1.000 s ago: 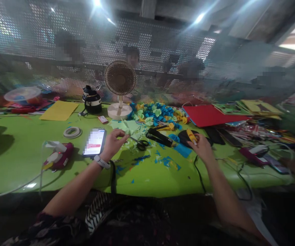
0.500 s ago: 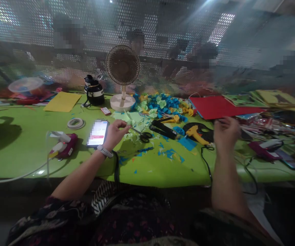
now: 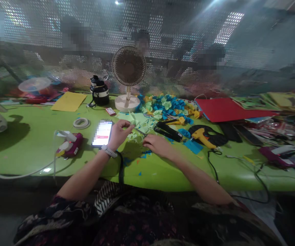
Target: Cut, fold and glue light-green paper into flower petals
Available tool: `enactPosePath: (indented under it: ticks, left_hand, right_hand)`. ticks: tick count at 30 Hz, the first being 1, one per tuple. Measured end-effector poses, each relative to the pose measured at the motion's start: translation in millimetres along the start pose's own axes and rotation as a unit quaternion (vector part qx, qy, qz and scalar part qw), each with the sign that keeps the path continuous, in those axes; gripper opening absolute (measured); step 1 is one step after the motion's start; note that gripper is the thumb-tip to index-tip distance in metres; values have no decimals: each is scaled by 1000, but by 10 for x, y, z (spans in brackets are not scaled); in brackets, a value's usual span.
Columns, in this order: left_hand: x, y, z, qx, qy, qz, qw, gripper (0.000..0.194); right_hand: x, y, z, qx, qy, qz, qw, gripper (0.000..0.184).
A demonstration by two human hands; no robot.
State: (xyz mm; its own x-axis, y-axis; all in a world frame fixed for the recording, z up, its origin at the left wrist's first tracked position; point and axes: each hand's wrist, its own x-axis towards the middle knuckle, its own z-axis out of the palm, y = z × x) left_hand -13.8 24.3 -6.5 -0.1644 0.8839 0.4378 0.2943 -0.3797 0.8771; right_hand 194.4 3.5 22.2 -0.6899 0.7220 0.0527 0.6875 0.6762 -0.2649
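Though only partly visible, scissors [image 3: 140, 132] partly under the right hand [image 3: 159, 145], its grasp unclear.

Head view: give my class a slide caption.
Left hand beside lit rectangular smartphone, right hand close by, near pale green paper scraps.

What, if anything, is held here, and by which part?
Cannot be told: the right hand covers the handle end of the scissors, hiding any grip; the left hand pinches beside green paper, its hold unclear.
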Motion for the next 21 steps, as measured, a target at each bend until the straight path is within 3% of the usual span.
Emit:
enactPosePath:
  ticks: [8,16,21]
  left_hand:
    - [-16,5,11,-9,-4,5,1000,30]
    - [-24,8,21,-19,-8,-6,1000,29]
    - [-49,53,35,-74,-33,-77,994,31]
  right_hand:
    - [127,-39,93,-54,-18,7,998,17]
    - [163,-84,63,-30,-41,20,999,15]
    - [141,-47,53,57,-18,29,998,14]
